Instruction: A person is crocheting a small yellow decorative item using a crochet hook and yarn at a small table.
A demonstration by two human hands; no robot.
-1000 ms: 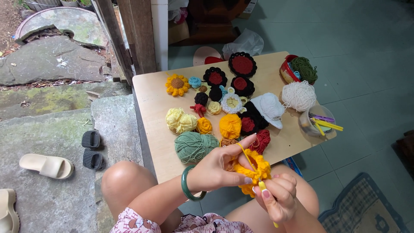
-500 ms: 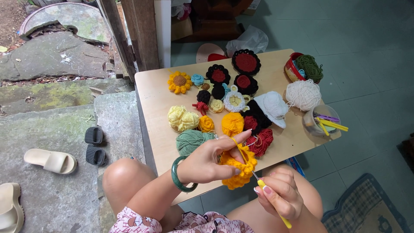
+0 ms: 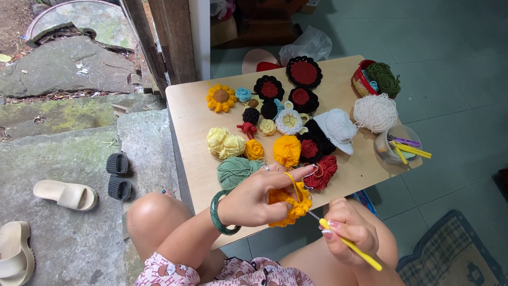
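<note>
Crowding the wooden surface [image 3: 193, 114] are yarn balls; my left hand [image 3: 257, 200] is pinching the yellow crochet piece [image 3: 288, 204] above its edge, right hand [image 3: 346, 233] fingers clamping the hook [image 3: 349, 245]. Slackening strand tension, I judge, risks dropped loops.

I see a low light-wood table [image 3: 185, 114] carrying yarn work. A yellow crocheted sunflower [image 3: 220, 98] lies near its far left corner, red-and-black rounds [image 3: 304, 72] along the far edge, a white yarn ball [image 3: 374, 113] by the right edge, and a green yarn ball [image 3: 235, 171] toward the near edge.
</note>
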